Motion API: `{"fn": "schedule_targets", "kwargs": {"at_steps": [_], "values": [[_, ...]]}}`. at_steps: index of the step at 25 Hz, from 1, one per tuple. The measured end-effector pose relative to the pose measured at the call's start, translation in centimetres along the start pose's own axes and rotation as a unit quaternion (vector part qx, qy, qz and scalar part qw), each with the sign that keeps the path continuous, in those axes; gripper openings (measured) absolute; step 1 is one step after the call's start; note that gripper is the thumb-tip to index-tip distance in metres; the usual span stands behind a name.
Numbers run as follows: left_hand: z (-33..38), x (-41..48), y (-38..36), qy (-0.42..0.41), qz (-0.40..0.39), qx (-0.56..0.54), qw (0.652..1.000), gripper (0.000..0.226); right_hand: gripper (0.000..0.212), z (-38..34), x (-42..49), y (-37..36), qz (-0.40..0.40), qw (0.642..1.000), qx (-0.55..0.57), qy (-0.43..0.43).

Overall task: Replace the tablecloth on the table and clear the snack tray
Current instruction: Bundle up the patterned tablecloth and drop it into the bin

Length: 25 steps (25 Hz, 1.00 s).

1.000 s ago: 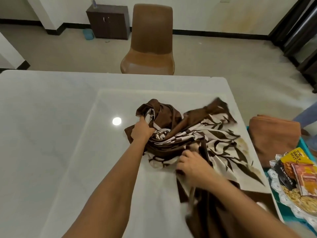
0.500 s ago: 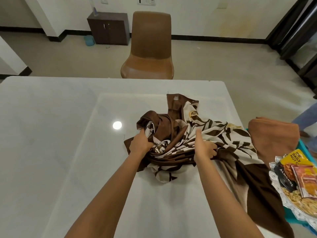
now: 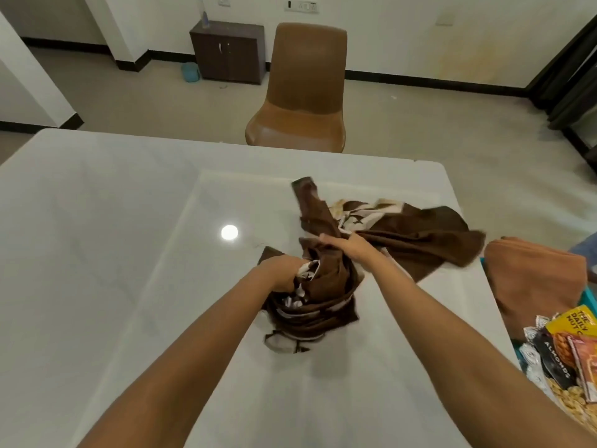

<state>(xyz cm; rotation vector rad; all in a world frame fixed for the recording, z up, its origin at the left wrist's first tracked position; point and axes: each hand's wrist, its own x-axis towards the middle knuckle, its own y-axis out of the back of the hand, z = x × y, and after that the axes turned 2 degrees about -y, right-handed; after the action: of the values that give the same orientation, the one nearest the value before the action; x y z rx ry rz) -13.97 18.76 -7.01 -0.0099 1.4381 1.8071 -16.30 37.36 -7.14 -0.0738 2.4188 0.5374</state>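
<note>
Brown, leaf-printed tablecloth (image 3: 323, 286) lay bunched on the desk (image 3: 97, 221), a loose flap trailing toward 2 o'clock; left hand (image 3: 282, 278) and right hand (image 3: 347, 245) each clutched it.

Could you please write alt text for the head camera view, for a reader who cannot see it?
Both hands, left and right, bunch a brown patterned tablecloth on a white table. A snack tray sits at the right edge, a brown chair beyond.
</note>
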Motion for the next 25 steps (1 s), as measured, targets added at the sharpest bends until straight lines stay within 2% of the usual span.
{"fn": "schedule_targets", "kwargs": {"at_steps": [2, 4, 5, 8, 9, 11, 12, 13, 14, 15, 16, 17, 19, 20, 21, 22, 23, 25], "values": [[0.0, 0.6, 0.5, -0.027, -0.039, 0.029, 0.998, 0.041, 0.071, 1.2, 1.3, 0.0, -0.046, 0.996, -0.079, 0.014], [0.0, 1.4, 0.9, -0.042, -0.065, 0.039, 0.996, 0.036, 0.052, 1.8, 0.4, -0.4, -0.056, 0.992, -0.107, 0.037], [0.0, 1.8, 1.1, -0.041, -0.071, 0.041, 0.996, 0.039, 0.051, 1.6, -0.9, -0.4, -0.059, 0.993, -0.091, 0.046], [0.6, 2.3, 2.6, -0.058, -0.048, 0.127, 0.989, 0.054, 0.078, 2.0, -3.2, -0.2, -0.11, 0.987, -0.024, 0.114], [0.8, 1.9, 2.8, -0.063, -0.016, 0.167, 0.984, 0.052, 0.084, 2.1, -4.1, -0.4, -0.132, 0.98, -0.03, 0.145], [0.9, 1.2, 2.3, -0.065, 0.113, 0.206, 0.97, 0.043, 0.091, 2.5, -5.0, -1.0, -0.145, 0.974, -0.024, 0.174], [0.9, 0.6, 1.7, -0.025, 0.2, 0.19, 0.961, 0.039, 0.087, 2.8, -5.0, -1.4, -0.126, 0.978, -0.011, 0.167], [0.8, 0.1, 0.9, 0.053, 0.281, 0.138, 0.948, 0.038, 0.079, 3.1, -5.0, -1.8, -0.095, 0.983, 0.0, 0.158], [1.0, -0.7, 0.5, 0.167, 0.335, 0.05, 0.926, 0.047, 0.068, 3.3, -4.9, -2.3, -0.051, 0.987, 0.01, 0.154], [1.3, -1.6, 0.2, 0.293, 0.34, -0.086, 0.889, 0.065, 0.059, 3.3, -5.0, -2.8, -0.003, 0.989, 0.011, 0.147], [1.8, -2.6, 0.2, 0.397, 0.319, -0.237, 0.827, 0.083, 0.053, 3.4, -4.9, -3.2, 0.038, 0.99, 0.002, 0.139], [2.2, -3.4, -0.1, 0.464, 0.295, -0.362, 0.753, 0.096, 0.051, 3.5, -4.8, -3.7, 0.068, 0.989, -0.006, 0.132], [3.1, -4.6, -0.6, 0.513, 0.285, -0.517, 0.623, 0.104, 0.051, 3.5, -4.8, -4.7, 0.104, 0.987, 0.008, 0.122], [3.8, -4.9, -0.7, 0.5, 0.291, -0.569, 0.584, 0.104, 0.051, 3.4, -5.1, -5.2, 0.117, 0.985, 0.02, 0.122], [4.6, -4.8, -0.7, 0.476, 0.29, -0.603, 0.57, 0.107, 0.05, 3.4, -5.4, -5.6, 0.133, 0.983, 0.017, 0.127], [5.4, -4.5, -0.5, 0.462, 0.279, -0.604, 0.587, 0.113, 0.049, 3.7, -5.9, -6.0, 0.137, 0.98, 0.004, 0.145], [6.1, -4.0, -0.2, 0.462, 0.26, -0.572, 0.626, 0.123, 0.049, 3.9, -6.8, -6.2, 0.118, 0.977, -0.012, 0.176], [6.8, -2.8, 0.3, 0.469, 0.22, -0.458, 0.722, 0.14, 0.052, 5.2, -8.6, -6.2, 0.019, 0.972, -0.026, 0.234]]}}
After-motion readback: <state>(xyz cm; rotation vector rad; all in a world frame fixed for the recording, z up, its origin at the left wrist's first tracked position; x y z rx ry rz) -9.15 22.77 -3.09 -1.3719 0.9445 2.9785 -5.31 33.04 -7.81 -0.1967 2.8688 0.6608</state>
